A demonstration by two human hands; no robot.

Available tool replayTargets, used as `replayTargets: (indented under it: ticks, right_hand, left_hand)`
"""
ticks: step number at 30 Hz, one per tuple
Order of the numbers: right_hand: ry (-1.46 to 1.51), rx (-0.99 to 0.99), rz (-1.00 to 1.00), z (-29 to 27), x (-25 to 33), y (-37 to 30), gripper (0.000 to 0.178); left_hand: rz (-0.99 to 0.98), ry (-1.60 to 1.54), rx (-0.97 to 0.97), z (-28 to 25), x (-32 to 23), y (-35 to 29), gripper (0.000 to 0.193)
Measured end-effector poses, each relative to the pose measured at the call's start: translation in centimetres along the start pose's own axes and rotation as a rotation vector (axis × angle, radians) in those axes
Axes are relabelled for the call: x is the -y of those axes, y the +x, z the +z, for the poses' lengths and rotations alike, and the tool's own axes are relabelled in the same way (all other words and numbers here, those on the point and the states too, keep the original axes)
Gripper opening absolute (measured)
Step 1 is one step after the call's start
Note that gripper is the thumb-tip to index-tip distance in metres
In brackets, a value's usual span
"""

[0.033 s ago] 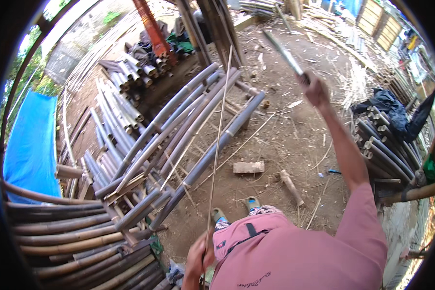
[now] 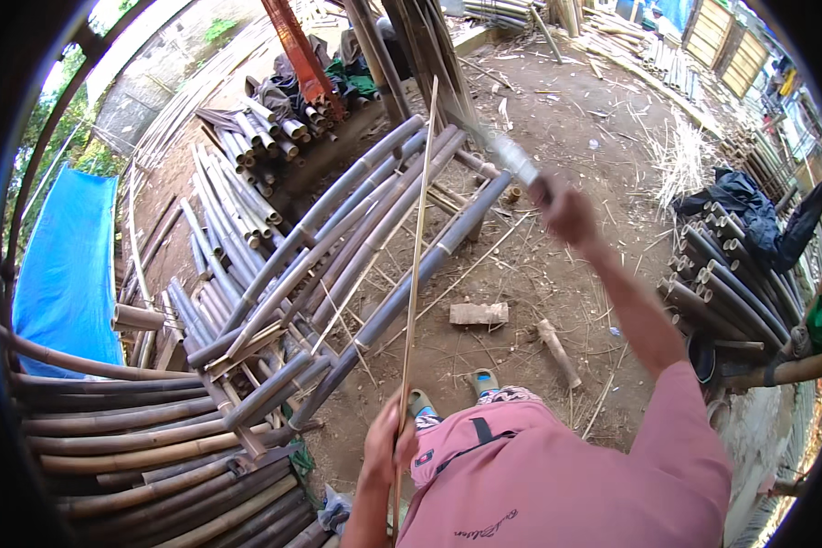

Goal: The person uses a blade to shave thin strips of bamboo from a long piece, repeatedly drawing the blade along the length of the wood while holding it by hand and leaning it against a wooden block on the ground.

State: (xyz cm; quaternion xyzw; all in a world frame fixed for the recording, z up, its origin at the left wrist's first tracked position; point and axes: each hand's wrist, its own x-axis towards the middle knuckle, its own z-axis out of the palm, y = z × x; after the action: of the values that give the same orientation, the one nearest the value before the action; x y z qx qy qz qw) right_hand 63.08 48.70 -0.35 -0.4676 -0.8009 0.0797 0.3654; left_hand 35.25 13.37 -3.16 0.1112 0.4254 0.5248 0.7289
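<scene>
My left hand (image 2: 388, 437) is closed around a long, thin bamboo strip (image 2: 415, 274), which stands nearly upright in front of me and runs past a rack of bamboo poles. In my right hand (image 2: 573, 216), raised out ahead to the right, is the handle of a machete (image 2: 518, 162). Its blade is smeared by motion and points up and left toward the upper part of the strip; a gap shows between the two. Beyond the strip, dark bamboo poles (image 2: 452, 239) lie slanted on the rack.
Stacked bamboo poles (image 2: 128, 429) fill the lower left, beside a blue tarp (image 2: 68, 274). A wooden block (image 2: 479, 314) and a short bamboo piece (image 2: 558, 353) lie on the dirt ahead of my feet. More poles (image 2: 731, 274) are piled at the right under dark cloth (image 2: 740, 212).
My right hand has swung the machete down and to the left, nearer the strip. My left hand keeps its hold, with the strip turned slightly.
</scene>
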Motion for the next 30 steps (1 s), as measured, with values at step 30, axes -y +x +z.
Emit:
replayTargets:
  ticks: [30]
  right_hand:
    - [0.129,0.409,-0.056,6.8,9.4,-7.1,0.060]
  left_hand:
    - [-0.096,-0.151,0.064,4.5,-1.8,2.8,0.044]
